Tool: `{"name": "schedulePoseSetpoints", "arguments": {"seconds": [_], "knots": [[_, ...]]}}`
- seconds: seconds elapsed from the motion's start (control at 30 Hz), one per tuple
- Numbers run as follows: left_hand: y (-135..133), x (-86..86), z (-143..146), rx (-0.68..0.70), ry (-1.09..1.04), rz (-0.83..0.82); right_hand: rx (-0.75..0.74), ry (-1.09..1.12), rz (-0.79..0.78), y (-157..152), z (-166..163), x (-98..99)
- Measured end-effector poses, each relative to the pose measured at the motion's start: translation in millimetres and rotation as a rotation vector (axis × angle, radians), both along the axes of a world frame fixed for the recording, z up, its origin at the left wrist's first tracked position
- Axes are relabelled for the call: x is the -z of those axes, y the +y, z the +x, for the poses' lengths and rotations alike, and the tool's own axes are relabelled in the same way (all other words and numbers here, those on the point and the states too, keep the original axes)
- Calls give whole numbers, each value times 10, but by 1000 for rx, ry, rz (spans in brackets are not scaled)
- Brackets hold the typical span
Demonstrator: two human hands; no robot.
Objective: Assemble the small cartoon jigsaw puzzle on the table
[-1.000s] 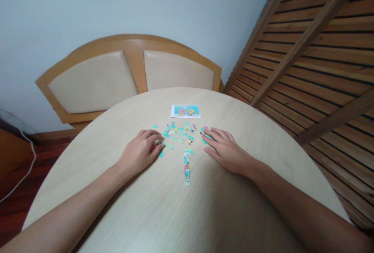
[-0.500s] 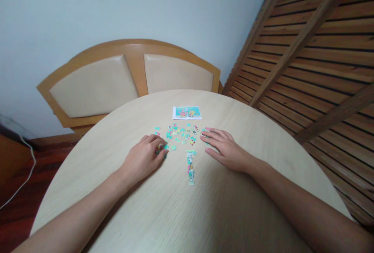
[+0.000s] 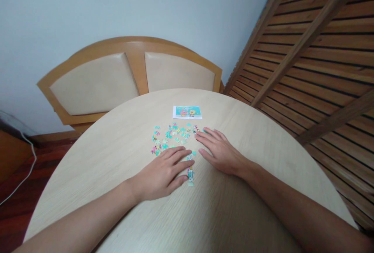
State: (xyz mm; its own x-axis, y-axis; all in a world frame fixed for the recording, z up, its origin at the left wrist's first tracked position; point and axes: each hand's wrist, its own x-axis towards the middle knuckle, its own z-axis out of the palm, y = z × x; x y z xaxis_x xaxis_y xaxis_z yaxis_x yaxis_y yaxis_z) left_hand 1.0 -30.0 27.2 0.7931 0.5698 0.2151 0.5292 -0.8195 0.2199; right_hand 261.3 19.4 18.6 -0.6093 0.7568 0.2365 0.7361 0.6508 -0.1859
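My left hand [image 3: 166,171] lies palm down with its fingers apart, the fingertips over the left edge of a joined strip of jigsaw pieces [image 3: 191,174]. The upper part of that strip is partly covered by the fingers. To the right, my right hand [image 3: 220,149] is spread flat, its fingertips at the right end of a loose scatter of jigsaw pieces [image 3: 177,131]. It hides some pieces beneath it. The scattered pieces are turquoise, pink, yellow and pale green. Behind them lies a small picture card [image 3: 187,112] with a pink and a yellow cartoon figure.
Everything lies on a round pale wooden table [image 3: 233,210]. A bench with cream padded back panels [image 3: 179,73] stands behind it against the wall. Slatted wooden panelling [image 3: 315,54] rises at the right, and a white cable [image 3: 34,159] hangs at the far left.
My left hand has moved right and nearer to me, from the left pieces to the strip, and its fingers have straightened. My right hand has shifted slightly left.
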Motion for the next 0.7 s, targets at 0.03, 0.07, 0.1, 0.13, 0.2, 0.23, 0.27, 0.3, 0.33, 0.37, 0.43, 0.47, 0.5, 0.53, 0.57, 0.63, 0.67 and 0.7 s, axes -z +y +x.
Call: {"name": "schedulePoseSetpoints", "arguments": {"seconds": [0.03, 0.07, 0.1, 0.13, 0.2, 0.23, 0.27, 0.3, 0.33, 0.37, 0.43, 0.47, 0.5, 0.53, 0.57, 0.63, 0.67, 0.7], "knots": [[-7, -2, 7, 10, 2, -6, -27, -10, -13, 7, -10, -1], [-12, -4, 12, 17, -2, -13, -57, -22, -30, 13, -25, -1], [-12, -6, 17, 30, -11, -20, -87, -35, -47, 20, -42, -2], [-10, -8, 21, 44, -21, -27, -110, -48, -62, 27, -60, -2], [-1, -13, 32, 71, -38, -39, -133, -70, -90, 46, -92, -1], [4, -15, 38, 81, -43, -43, -133, -76, -101, 56, -104, -1], [9, -17, 44, 87, -43, -46, -131, -80, -111, 64, -113, -1], [12, -18, 49, 89, -41, -48, -128, -81, -118, 70, -119, -2], [13, -18, 53, 87, -36, -49, -127, -80, -122, 73, -123, -4], [13, -18, 56, 82, -31, -49, -125, -76, -120, 71, -125, -7], [11, -16, 55, 62, -24, -39, -117, -53, -91, 54, -124, -15], [10, -15, 52, 50, -23, -31, -111, -35, -68, 38, -121, -21], [10, -14, 46, 39, -21, -22, -104, -15, -42, 16, -116, -27], [12, -14, 39, 31, -19, -11, -96, 6, -17, -10, -109, -34], [14, -13, 31, 25, -16, -2, -87, 25, 3, -40, -100, -42], [21, -14, 17, 22, -12, 9, -72, 57, 20, -108, -76, -58], [24, -14, 12, 23, -12, 11, -73, 72, 16, -141, -62, -65], [27, -14, 9, 23, -15, 12, -80, 88, 5, -171, -49, -70]]}}
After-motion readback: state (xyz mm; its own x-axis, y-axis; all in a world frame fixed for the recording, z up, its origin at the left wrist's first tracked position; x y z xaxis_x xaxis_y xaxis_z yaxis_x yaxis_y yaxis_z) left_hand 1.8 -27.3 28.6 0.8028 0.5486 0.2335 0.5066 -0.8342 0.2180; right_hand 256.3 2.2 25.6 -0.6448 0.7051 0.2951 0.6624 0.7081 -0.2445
